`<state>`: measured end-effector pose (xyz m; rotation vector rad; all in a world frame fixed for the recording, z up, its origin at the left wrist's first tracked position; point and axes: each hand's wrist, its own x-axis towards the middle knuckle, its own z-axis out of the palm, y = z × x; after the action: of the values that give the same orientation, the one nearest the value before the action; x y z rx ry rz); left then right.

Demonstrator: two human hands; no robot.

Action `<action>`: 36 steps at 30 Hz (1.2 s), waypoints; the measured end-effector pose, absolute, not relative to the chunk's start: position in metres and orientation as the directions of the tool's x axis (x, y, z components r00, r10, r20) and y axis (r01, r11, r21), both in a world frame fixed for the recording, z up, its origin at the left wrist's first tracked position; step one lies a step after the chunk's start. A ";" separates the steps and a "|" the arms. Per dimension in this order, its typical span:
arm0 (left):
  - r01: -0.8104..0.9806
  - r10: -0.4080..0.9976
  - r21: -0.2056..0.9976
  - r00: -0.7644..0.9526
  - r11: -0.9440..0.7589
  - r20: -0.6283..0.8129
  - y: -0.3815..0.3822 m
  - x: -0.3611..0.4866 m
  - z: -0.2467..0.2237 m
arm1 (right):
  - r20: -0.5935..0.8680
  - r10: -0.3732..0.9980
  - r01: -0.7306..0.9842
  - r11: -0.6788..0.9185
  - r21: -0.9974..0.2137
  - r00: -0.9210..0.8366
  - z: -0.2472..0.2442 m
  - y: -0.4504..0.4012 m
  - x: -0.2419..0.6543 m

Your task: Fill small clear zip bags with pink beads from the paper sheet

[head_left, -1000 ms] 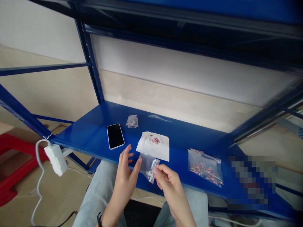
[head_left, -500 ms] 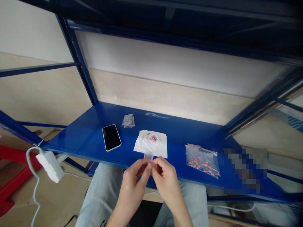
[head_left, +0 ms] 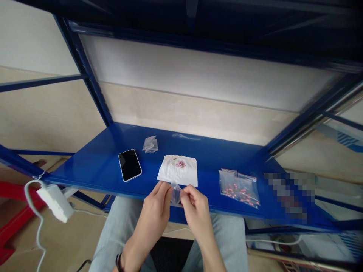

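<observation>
My left hand (head_left: pixel 154 209) and my right hand (head_left: pixel 195 211) hold a small clear plastic bag (head_left: pixel 176 195) between their fingertips, just off the front edge of the blue steel shelf (head_left: pixel 93 174). Most of the bag is hidden by my fingers. Right behind it lies a crumpled white paper sheet (head_left: pixel 170 172) with a small cluster of pink beads (head_left: pixel 180 164) on it. A black smartphone (head_left: pixel 129 165) lies to the left of the paper, and a folded clear bag (head_left: pixel 150 145) lies behind.
A clear zip bag of pink beads (head_left: pixel 239 188) lies on the shelf to the right, beyond which a pixelated patch covers the view. A white power adapter (head_left: pixel 55 203) with its cable hangs at the shelf's left end. Blue uprights frame the shelf, with another shelf overhead. My jeans-covered knees lie below.
My hands have stayed close together on the small bag, which now shows less above my fingers. The view has drifted slightly, shifting the shelf items left in the picture.
</observation>
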<state>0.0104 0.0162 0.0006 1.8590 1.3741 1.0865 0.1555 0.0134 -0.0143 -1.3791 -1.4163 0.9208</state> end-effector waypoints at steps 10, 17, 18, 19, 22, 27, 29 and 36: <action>0.616 0.867 0.653 0.480 -0.441 0.133 0.035 0.004 0.035 | 0.157 0.962 0.701 0.271 -0.660 -0.224 0.013 0.007 0.170; 0.225 0.970 0.961 0.219 -0.158 0.109 0.001 0.032 0.012 | 0.145 0.985 0.722 0.169 -0.671 -0.096 0.015 0.002 0.178; 0.119 0.976 0.991 0.217 -0.063 0.036 -0.009 0.035 0.000 | 0.145 0.987 0.708 0.151 -0.690 -0.070 0.015 0.001 0.181; 0.004 0.965 0.999 0.257 0.044 -0.044 -0.018 0.037 -0.013 | 0.140 0.989 0.691 0.128 -0.712 -0.040 0.015 -0.001 0.184; -0.376 0.923 0.890 0.368 0.258 -0.113 -0.034 0.046 -0.046 | 0.107 0.994 0.609 0.065 -0.790 0.033 0.012 -0.007 0.185; -0.834 0.929 0.413 0.300 0.366 -0.219 -0.016 0.068 -0.046 | 0.115 0.993 0.338 0.103 -0.935 0.016 -0.004 -0.012 0.166; -0.884 0.912 0.323 0.222 0.338 -0.344 -0.005 0.074 -0.033 | 0.133 0.990 0.238 0.120 -0.964 0.038 -0.013 -0.014 0.160; -0.852 0.906 0.491 -0.047 0.184 -0.422 0.007 0.078 -0.013 | -0.277 0.932 -0.660 -0.058 -0.749 0.233 -0.050 -0.013 0.141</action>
<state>0.0781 0.0067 -0.0126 0.0879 0.7656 1.4264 0.1414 -0.0133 -0.0496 -0.9365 -0.3702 1.3480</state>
